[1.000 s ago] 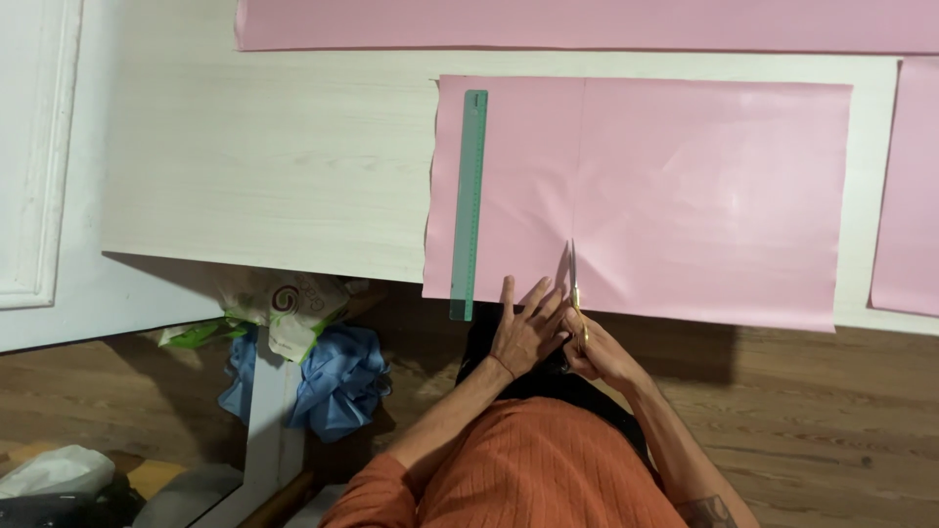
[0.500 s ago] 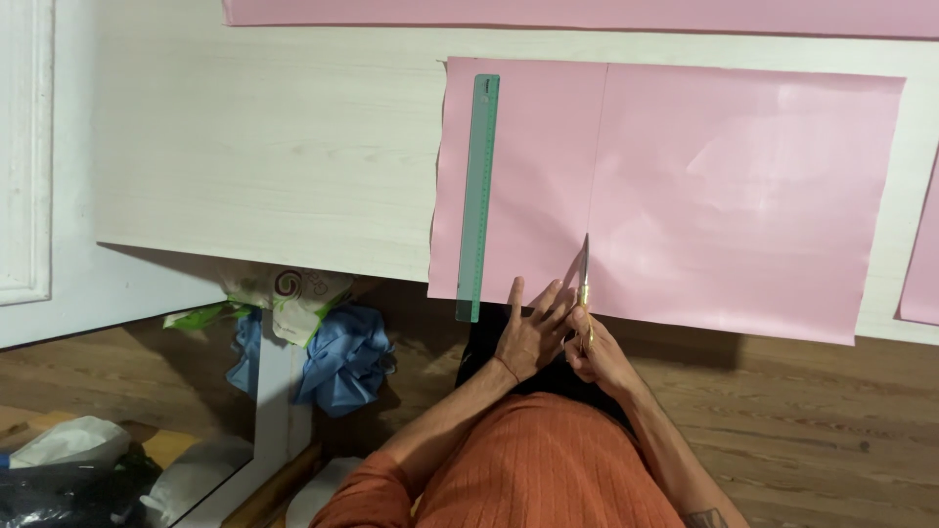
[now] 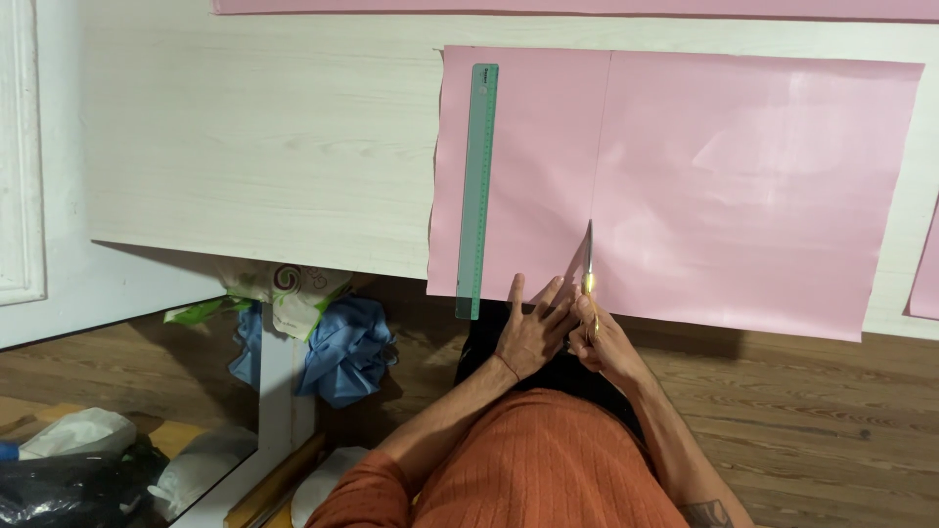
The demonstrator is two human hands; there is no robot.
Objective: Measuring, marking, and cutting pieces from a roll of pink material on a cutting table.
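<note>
The right hand (image 3: 604, 337) is closed around the handles of a pair of scissors (image 3: 589, 264), whose blades point away from the person and sit in the near edge of a large pink sheet of paper (image 3: 743, 186), right on the fold line that runs from near to far across it. The left hand (image 3: 533, 328) lies open, fingers spread, flat on the near edge of the sheet just to the left of the blades, pinning it down. The sheet lies on a pale wood-grain table (image 3: 264, 156), its near edge hanging a little over the table's edge. It looks thin, light and floppy (the sort that buckles or tears if tugged), and its slight sheen suggests it would slide easily on the smooth tabletop, so a flat palm close beside the cut line seems the sensible place to hold it, rather than pinching a corner. A long green ruler (image 3: 478, 186) rests on the left part of the sheet, parallel to the fold and well clear of the scissors. Further pink sheets show at the far and right edges of the table. Down on the left, beside a white table leg (image 3: 279, 391), sits a bundle of blue cloth (image 3: 342, 347) on the wooden floor (image 3: 802, 420).
</note>
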